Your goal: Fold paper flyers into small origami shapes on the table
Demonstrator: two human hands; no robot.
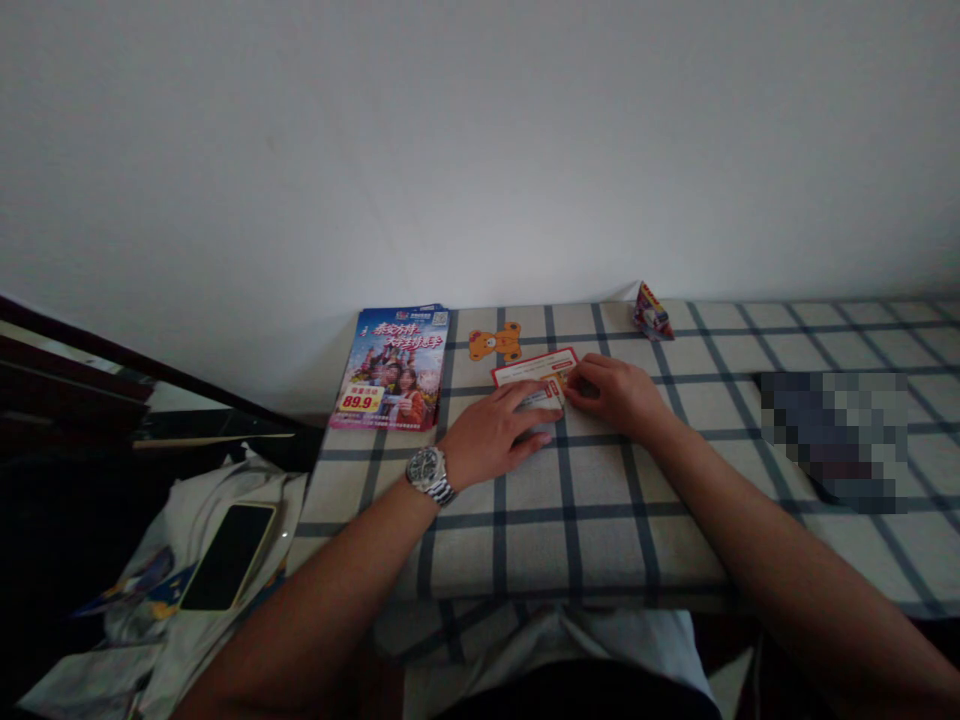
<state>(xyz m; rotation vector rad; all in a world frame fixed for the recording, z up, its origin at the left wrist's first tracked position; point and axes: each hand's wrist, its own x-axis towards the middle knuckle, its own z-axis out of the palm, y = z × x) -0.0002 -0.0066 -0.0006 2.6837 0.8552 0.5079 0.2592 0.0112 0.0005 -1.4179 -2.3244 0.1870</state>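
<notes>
Clock directions run from the red-edged card (529,369). Nearest, at 8 o'clock and lower than the table (517,550), a dark-screened phone (229,557) rests on white crumpled material (274,510). Between 3 and 4 o'clock on the checked cloth lies a pixelated item (825,430), its nature hidden. At 7 o'clock the left hand (499,435), a metal watch (429,472) on its wrist, is open palm-down, fingers loosely spread over the card. At 3 o'clock the right hand (609,395) has curled fingers drawn close at the card's right end; whether they pinch it I cannot tell. Stacked flyers (394,370) lie at 9 o'clock, a bear cutout (495,343) at 11, and a pyramid-shaped packet (652,314) at 2, near the wall (480,150).
</notes>
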